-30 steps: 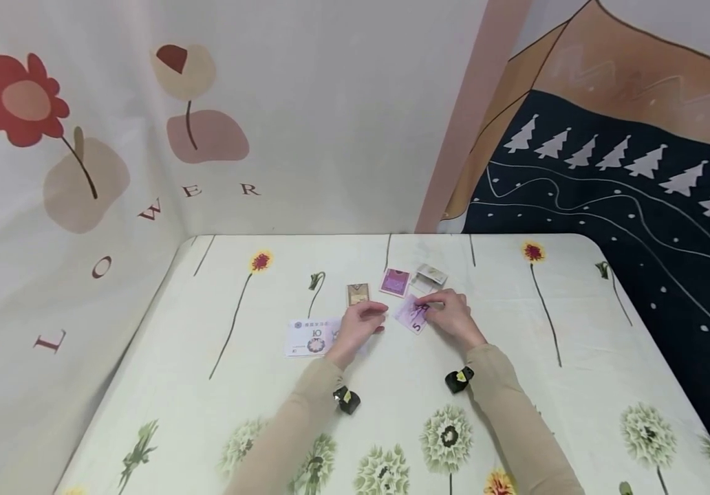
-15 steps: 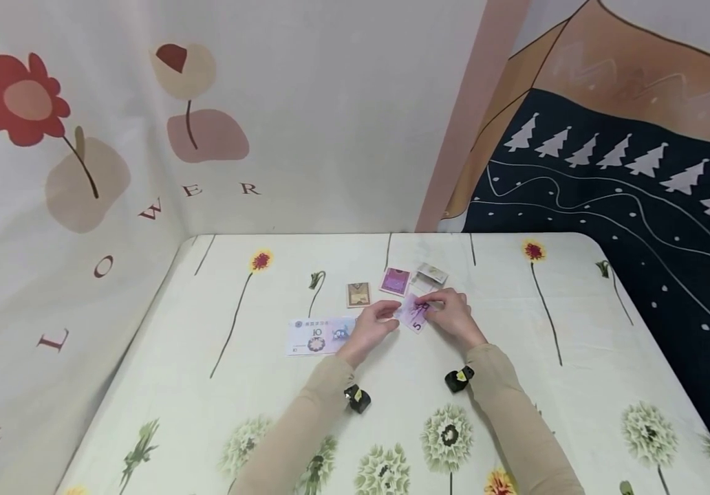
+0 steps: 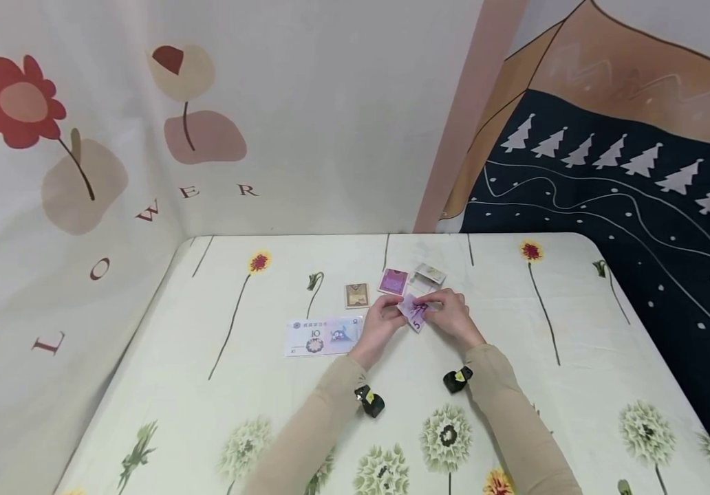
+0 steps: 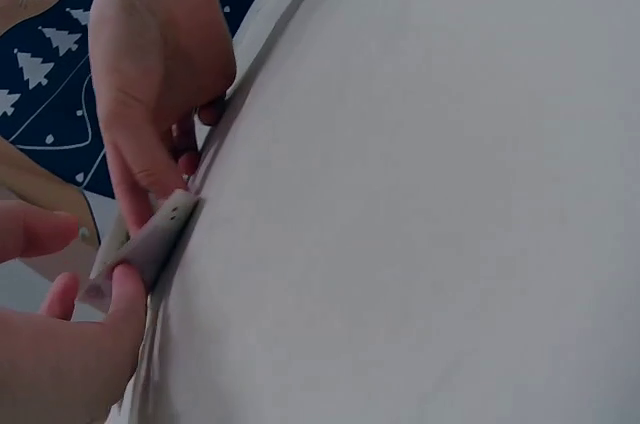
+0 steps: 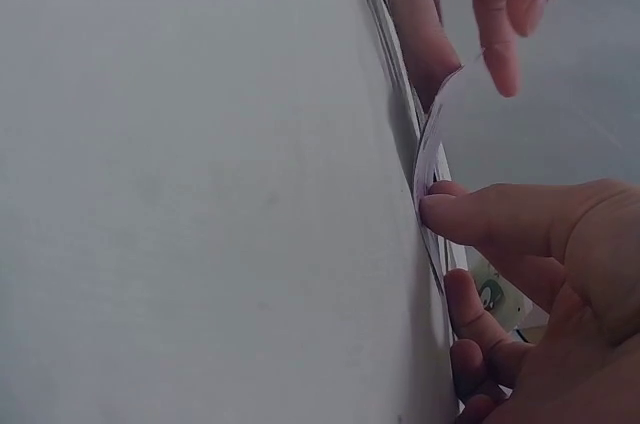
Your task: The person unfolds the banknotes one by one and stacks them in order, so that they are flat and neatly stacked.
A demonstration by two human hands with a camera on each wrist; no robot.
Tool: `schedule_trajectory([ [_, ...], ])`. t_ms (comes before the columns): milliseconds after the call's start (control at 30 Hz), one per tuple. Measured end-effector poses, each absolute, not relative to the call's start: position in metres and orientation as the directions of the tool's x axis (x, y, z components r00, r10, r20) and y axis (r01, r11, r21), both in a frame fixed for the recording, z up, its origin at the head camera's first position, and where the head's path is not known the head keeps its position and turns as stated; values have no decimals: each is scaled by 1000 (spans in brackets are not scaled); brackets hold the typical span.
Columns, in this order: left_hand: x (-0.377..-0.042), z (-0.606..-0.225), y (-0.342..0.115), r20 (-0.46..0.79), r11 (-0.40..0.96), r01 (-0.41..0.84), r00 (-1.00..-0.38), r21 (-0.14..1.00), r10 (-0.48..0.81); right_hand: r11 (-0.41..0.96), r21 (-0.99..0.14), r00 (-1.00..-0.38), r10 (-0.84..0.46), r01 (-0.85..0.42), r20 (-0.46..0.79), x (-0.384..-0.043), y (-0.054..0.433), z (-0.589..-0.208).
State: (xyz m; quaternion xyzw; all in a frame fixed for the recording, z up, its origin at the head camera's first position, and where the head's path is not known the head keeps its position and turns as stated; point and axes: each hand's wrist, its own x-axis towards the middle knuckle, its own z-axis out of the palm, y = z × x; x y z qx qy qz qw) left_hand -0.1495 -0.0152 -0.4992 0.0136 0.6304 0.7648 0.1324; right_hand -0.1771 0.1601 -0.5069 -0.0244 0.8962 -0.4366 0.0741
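Note:
A small purple paper note (image 3: 415, 317) printed with a 5 is between my two hands in the head view, bent up at its left side. My left hand (image 3: 381, 328) pinches its left corner, the thumb lying on the paper (image 4: 160, 242) in the left wrist view. From the other side, my right hand (image 3: 453, 317) pinches it between thumb and index finger. The right wrist view shows the note (image 5: 430, 139) edge-on and curved, with the right hand (image 5: 560, 244) at its middle. A pale 10 note (image 3: 314, 337) lies flat left of my left hand.
Just beyond the hands lie a tan square piece (image 3: 357, 295), a purple square piece (image 3: 393, 281) and a pale folded paper piece (image 3: 431, 273). A flower-print cloth (image 3: 578, 295) covers the table, and printed curtains hang behind it.
My left hand has moved right, off the 10 note and onto the purple note's left corner, which now bends upward. The right hand has stayed in place, holding the purple note.

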Motion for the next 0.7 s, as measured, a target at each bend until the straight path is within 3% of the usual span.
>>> schedule_trajectory([
  [167, -141, -489, -11, -126, -197, -164, -974, 967, 191, 616, -787, -989, -110, 14, -103, -177, 159, -507],
  [500, -139, -480, -10, -114, -84, -119, -992, 989, 60, 562, -827, -986, -144, -13, -82, -176, 158, -506],
  [700, -141, -481, -13, -134, -156, -140, -990, 978, 50, 470, -878, -973, -229, -92, -20, -171, 154, -503],
])
